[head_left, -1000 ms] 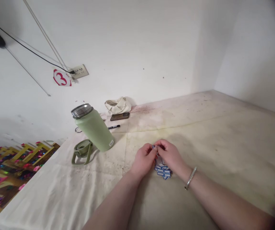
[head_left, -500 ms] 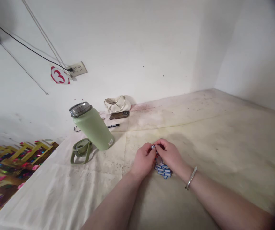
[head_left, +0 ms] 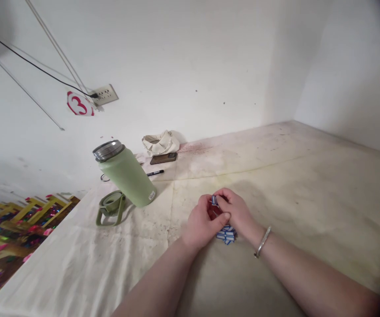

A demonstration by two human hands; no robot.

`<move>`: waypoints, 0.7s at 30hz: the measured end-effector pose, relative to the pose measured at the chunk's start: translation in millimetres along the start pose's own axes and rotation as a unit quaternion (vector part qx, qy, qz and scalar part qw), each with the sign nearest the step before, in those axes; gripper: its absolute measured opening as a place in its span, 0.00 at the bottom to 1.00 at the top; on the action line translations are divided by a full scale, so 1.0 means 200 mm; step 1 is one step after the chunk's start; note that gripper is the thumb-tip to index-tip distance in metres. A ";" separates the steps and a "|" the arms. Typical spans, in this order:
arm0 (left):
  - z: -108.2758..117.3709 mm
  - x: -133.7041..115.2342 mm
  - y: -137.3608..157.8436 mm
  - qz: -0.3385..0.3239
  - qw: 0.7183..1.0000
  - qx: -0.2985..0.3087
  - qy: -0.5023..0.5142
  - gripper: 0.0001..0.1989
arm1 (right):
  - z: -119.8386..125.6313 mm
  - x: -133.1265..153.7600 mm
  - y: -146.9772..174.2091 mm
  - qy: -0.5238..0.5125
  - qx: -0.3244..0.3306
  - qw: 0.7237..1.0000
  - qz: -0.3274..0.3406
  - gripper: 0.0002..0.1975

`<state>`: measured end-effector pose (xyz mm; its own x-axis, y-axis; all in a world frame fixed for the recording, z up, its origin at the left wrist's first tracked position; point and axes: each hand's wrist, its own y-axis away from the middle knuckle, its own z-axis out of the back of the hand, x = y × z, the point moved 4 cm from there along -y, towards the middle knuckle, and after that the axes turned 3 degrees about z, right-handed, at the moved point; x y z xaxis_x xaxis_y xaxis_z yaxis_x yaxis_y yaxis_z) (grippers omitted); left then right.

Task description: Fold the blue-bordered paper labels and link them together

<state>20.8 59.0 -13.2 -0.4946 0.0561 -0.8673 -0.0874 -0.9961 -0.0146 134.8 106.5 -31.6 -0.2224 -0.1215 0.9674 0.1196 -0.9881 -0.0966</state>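
Observation:
My two hands meet above the pale cloth. Between the thumb and fingers of my right hand [head_left: 238, 209] is a small blue-and-white piece [head_left: 214, 200], perhaps a label. My left hand [head_left: 201, 223] is curled close beside it, its thumb stretched across toward my right hand. Something reddish shows in the gap between the palms, too small to name; whether my left fingers grip it is hidden. Just below the hands lies a little pile of similar blue-edged white pieces [head_left: 226, 235], partly covered by my left thumb and right hand.
A green bottle [head_left: 125, 176] without its lid stands to the left, its green lid [head_left: 111, 206] beside it. Behind are a black pen [head_left: 156, 172], a phone [head_left: 163, 158] and a white bag [head_left: 161, 143] near the wall. The cloth-covered table's edge [head_left: 33, 257] runs along the left.
My left thumb has moved away from the pinch and right, toward my right hand. The blue-and-white piece now shows more, upright at my right fingertips. The view has shifted slightly.

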 end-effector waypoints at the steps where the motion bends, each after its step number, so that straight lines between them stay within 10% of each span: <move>1: 0.00 0.00 0.00 -0.002 1.000 0.009 0.001 0.28 | 0.00 0.00 0.00 0.000 -0.001 1.000 -0.001 0.09; 21: -0.02 -0.02 0.01 -0.015 0.998 0.055 -0.028 0.27 | 0.00 -0.03 -0.01 0.004 -0.013 1.000 -0.008 0.09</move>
<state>25.3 57.1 -12.2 -0.5376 0.0917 -0.8382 -0.1960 -0.9804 0.0185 136.2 109.5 -36.2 -0.2322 -0.1061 0.9669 0.0901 -0.9921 -0.0872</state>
